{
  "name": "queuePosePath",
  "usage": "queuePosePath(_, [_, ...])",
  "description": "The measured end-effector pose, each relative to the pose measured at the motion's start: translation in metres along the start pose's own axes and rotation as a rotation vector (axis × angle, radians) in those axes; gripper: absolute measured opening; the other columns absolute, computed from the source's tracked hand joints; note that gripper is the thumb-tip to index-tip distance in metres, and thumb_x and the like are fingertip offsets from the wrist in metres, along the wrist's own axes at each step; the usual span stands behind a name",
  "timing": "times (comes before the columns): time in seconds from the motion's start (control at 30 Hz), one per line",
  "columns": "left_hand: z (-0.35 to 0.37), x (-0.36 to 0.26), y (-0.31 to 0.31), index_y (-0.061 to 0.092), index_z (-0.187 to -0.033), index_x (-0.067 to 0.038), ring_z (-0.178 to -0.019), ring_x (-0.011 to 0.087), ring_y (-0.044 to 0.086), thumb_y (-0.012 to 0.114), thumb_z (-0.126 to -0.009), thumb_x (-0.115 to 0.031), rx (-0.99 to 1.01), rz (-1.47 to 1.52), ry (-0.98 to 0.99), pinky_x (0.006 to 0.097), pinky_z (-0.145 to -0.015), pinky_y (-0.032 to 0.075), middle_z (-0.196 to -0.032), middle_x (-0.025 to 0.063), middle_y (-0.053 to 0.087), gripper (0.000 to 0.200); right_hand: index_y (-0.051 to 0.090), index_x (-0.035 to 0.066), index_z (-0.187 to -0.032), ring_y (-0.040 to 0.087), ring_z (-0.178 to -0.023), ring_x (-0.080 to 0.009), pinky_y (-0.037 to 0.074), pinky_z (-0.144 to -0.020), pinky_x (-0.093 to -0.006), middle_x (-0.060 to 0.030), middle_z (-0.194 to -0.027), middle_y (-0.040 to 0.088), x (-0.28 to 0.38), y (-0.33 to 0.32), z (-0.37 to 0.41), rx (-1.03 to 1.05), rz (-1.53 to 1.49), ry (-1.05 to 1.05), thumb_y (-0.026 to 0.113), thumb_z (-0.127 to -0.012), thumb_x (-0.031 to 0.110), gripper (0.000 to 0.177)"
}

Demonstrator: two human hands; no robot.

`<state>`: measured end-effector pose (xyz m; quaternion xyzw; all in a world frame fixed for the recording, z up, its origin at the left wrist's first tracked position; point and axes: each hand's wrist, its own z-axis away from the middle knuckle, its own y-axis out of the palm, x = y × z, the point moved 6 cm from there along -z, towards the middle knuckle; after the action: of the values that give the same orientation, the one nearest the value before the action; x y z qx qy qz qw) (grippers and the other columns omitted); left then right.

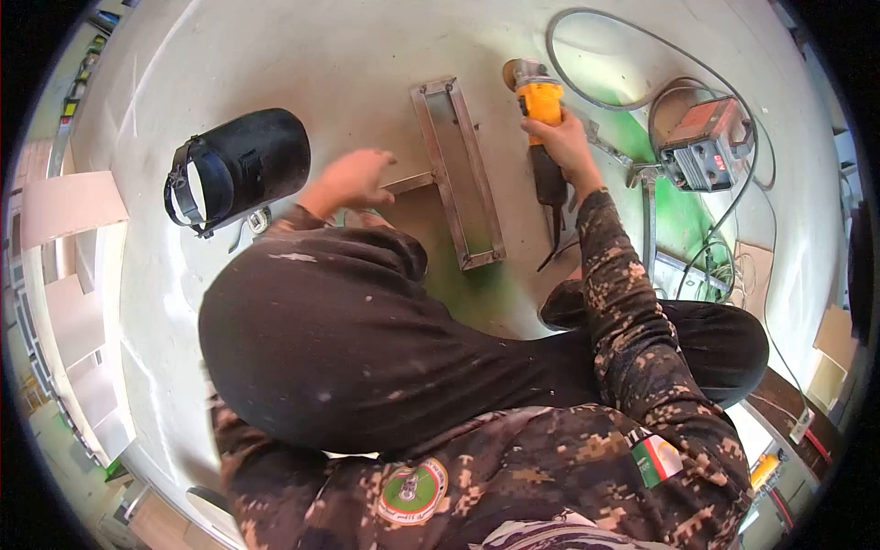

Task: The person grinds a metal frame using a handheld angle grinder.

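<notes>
My right hand [566, 145] is wrapped round a yellow angle grinder [539, 99], whose disc end points away from me and whose dark rear body and cord trail back toward my leg. To the left of it lies a rectangular frame of metal bars [473, 174], with one bar branching off its left side. My left hand [356, 178] hovers near the end of that side bar, fingers stretched out and apart, holding nothing. A black welding mask [261, 156] rests on the floor left of this hand.
A welding machine [701, 147] with looping cables stands at the right. Metal clamps or bars [649, 211] lie beside it on the green-stained floor. A tape measure [259, 219] sits below the mask. Pale wooden panels [78, 211] are at the far left.
</notes>
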<state>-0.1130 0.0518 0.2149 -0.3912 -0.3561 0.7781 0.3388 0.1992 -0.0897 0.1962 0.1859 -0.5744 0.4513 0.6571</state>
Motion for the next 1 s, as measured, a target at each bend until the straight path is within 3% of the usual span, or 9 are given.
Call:
queuePosePath(0.17, [0.034,-0.07,-0.142,0.067,-0.11,0.003,-0.089,0.0181,0.068,0.072,-0.091,-0.032,0.404,0.37,-0.089,0.0334,-0.084,0.055,-0.096,0.0117,0.071,0.04,0.064,-0.003,-0.113,0.069,-0.088,-0.0195,0.054,-0.08,-0.033,-0.0116,-0.101,0.072,-0.004,0.028,-0.015,0.042,0.1,-0.038,0.081,-0.073,0.025,0.052])
queuePosePath(0.3, [-0.013,-0.094,-0.126,0.067,-0.103,0.008,-0.082,0.022,0.071,0.047,-0.098,-0.06,0.517,0.235,-0.273,0.0347,-0.073,0.058,-0.09,0.017,0.07,0.071,0.064,-0.002,-0.113,0.07,-0.089,-0.0207,0.054,-0.08,-0.0333,-0.0129,-0.1,0.072,0.0,0.047,-0.02,0.084,0.179,-0.02,0.081,-0.072,0.03,0.055])
queuePosePath(0.4, [-0.073,-0.098,-0.066,0.06,-0.114,0.017,-0.096,0.0277,0.071,0.039,-0.093,-0.074,0.308,0.523,-0.365,0.038,-0.08,0.058,-0.102,0.0238,0.069,0.095,0.064,-0.002,-0.113,0.07,-0.09,-0.0237,0.054,-0.08,-0.0346,-0.0149,-0.1,0.072,0.0,0.055,-0.023,0.114,0.238,-0.029,0.079,-0.073,0.031,0.054])
queuePosePath(0.47, [-0.133,-0.082,-0.018,0.056,-0.122,0.017,-0.105,0.0317,0.067,0.043,-0.092,-0.073,-0.074,0.733,-0.336,0.0433,-0.086,0.055,-0.11,0.0237,0.067,0.096,0.064,-0.001,-0.113,0.07,-0.092,-0.0262,0.054,-0.08,-0.0359,-0.0163,-0.101,0.072,0.003,0.06,-0.032,0.13,0.268,-0.041,0.078,-0.074,0.032,0.053])
queuePosePath(0.5, [-0.138,-0.094,-0.009,0.056,-0.122,0.017,-0.105,0.0317,0.067,0.043,-0.092,-0.073,-0.071,0.746,-0.339,0.0433,-0.086,0.055,-0.11,0.0237,0.067,0.096,0.064,-0.001,-0.114,0.07,-0.094,-0.0299,0.054,-0.082,-0.0379,-0.0184,-0.102,0.072,0.002,0.061,-0.031,0.088,0.381,-0.083,0.076,-0.076,0.033,0.053])
queuePosePath(0.57, [-0.139,-0.104,0.008,0.052,-0.132,0.01,-0.114,0.0329,0.062,0.051,-0.092,-0.067,-0.217,1.289,-0.559,0.0445,-0.093,0.05,-0.121,0.0227,0.064,0.087,0.064,-0.001,-0.114,0.069,-0.097,-0.0337,0.053,-0.083,-0.0399,-0.0205,-0.104,0.071,0.0,0.059,-0.031,0.048,0.502,-0.122,0.074,-0.077,0.034,0.052])
queuePosePath(0.67, [-0.17,-0.098,0.036,0.053,-0.13,0.006,-0.102,0.0361,0.066,0.058,-0.091,-0.06,-0.435,1.622,-0.508,0.0507,-0.079,0.055,-0.119,0.0206,0.064,0.077,0.063,0.001,-0.116,0.067,-0.101,-0.0393,0.052,-0.086,-0.0428,-0.023,-0.106,0.07,0.005,0.065,-0.035,0.097,0.358,-0.157,0.072,-0.08,0.036,0.051])
queuePosePath(0.77, [-0.17,-0.099,0.047,0.052,-0.132,0.006,-0.108,0.0354,0.064,0.064,-0.091,-0.052,-0.417,1.856,-0.554,0.0511,-0.081,0.054,-0.124,0.0207,0.061,0.072,0.062,0.001,-0.117,0.066,-0.104,-0.0401,0.052,-0.087,-0.0432,-0.0237,-0.109,0.069,0.0,0.066,-0.036,0.122,0.475,-0.11,0.07,-0.082,0.037,0.051])
queuePosePath(1.0, [-0.166,-0.093,0.044,0.054,-0.13,0.012,-0.11,0.0306,0.064,0.063,-0.093,-0.049,-0.476,1.759,-0.526,0.0421,-0.089,0.052,-0.124,0.0216,0.062,0.072,0.063,0.003,-0.118,0.064,-0.108,-0.0406,0.051,-0.089,-0.0444,-0.0241,-0.113,0.068,-0.001,0.072,-0.036,0.098,0.475,-0.087,0.066,-0.087,0.035,0.045])
